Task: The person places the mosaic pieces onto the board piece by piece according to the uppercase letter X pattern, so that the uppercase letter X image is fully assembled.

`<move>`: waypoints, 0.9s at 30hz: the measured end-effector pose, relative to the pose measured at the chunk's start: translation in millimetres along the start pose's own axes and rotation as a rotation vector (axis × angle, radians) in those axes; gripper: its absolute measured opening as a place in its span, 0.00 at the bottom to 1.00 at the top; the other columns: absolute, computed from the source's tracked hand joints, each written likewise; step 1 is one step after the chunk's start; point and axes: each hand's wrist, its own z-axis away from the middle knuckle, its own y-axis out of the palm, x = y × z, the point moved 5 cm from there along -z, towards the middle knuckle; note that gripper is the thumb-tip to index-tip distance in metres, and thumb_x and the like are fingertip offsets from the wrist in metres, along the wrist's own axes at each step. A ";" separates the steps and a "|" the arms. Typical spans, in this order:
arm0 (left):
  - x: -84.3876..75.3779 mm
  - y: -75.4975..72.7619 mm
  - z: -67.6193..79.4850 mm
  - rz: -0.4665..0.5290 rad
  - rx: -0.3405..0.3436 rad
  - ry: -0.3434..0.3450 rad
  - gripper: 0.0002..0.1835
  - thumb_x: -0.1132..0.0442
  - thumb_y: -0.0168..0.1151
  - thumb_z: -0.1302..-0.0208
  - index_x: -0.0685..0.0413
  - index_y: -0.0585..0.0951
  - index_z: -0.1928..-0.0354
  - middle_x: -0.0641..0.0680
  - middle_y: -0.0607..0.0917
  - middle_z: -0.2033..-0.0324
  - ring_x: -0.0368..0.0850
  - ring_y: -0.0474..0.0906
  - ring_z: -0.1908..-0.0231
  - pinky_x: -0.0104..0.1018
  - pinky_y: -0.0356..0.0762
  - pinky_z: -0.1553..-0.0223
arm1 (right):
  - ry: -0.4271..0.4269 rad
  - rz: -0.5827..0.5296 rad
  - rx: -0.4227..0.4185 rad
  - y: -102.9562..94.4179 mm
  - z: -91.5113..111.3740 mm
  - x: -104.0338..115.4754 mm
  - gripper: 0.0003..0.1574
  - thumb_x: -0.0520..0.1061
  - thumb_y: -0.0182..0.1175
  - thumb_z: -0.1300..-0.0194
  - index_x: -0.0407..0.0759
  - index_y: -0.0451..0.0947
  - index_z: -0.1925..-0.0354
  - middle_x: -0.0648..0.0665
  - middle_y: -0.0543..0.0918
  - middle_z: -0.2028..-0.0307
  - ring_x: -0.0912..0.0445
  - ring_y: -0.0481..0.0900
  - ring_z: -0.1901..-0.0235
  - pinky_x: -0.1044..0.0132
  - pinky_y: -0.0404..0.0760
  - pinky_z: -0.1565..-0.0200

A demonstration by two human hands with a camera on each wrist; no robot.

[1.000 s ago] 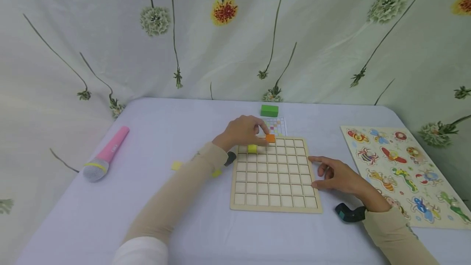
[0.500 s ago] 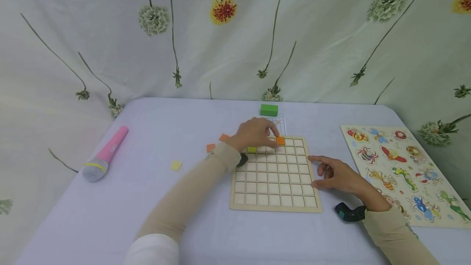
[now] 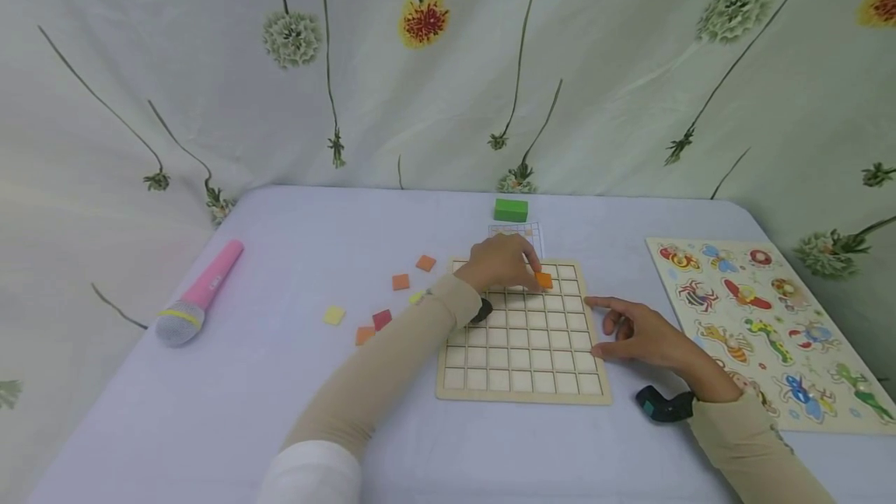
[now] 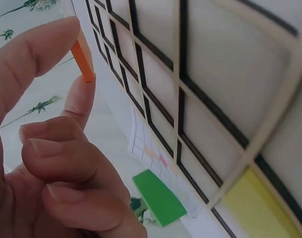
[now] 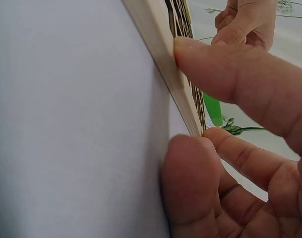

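My left hand is above the upper part of a wooden grid board. Between thumb and forefinger it pinches a small orange square tile, seen edge-on as an orange tile in the left wrist view, with the other fingers curled. A yellow tile sits in one cell of the board. My right hand rests at the board's right edge, its thumb and forefinger spread apart and touching the rim. The right wrist view shows fingertips against the board's side.
Loose orange tiles, a red tile and a yellow tile lie left of the board. Behind it are a printed grid card and a green block. A pink toy microphone lies left, an insect picture board right.
My left hand has carried the orange tile rightward and slightly nearer across the board's upper rows. Loose tiles to the left have come into view from behind the arm. My right hand stays put.
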 end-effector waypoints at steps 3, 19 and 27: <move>-3.2 3.5 -0.2 -0.002 0.001 -0.009 0.11 0.51 0.81 0.40 0.38 0.92 0.56 0.47 0.89 0.45 0.47 0.83 0.51 0.47 0.75 0.51 | -0.001 0.002 0.001 -0.1 0.3 -0.6 0.48 0.38 0.79 0.39 0.23 0.69 0.28 0.44 0.75 0.61 0.55 0.70 0.67 0.66 0.71 0.66; -13.0 12.0 -4.7 -0.024 -0.008 -0.009 0.09 0.55 0.82 0.41 0.42 0.90 0.61 0.44 0.88 0.56 0.42 0.80 0.58 0.45 0.73 0.54 | 0.004 0.000 0.004 0.2 -1.1 -1.6 0.48 0.38 0.79 0.40 0.24 0.69 0.28 0.44 0.75 0.61 0.54 0.70 0.67 0.66 0.71 0.66; -14.7 14.0 -6.4 -0.022 -0.008 0.001 0.10 0.53 0.83 0.41 0.43 0.88 0.63 0.44 0.88 0.59 0.43 0.80 0.58 0.45 0.73 0.55 | 0.008 0.001 0.000 0.0 -0.9 -0.7 0.48 0.38 0.79 0.40 0.24 0.70 0.28 0.44 0.75 0.61 0.54 0.71 0.66 0.66 0.71 0.65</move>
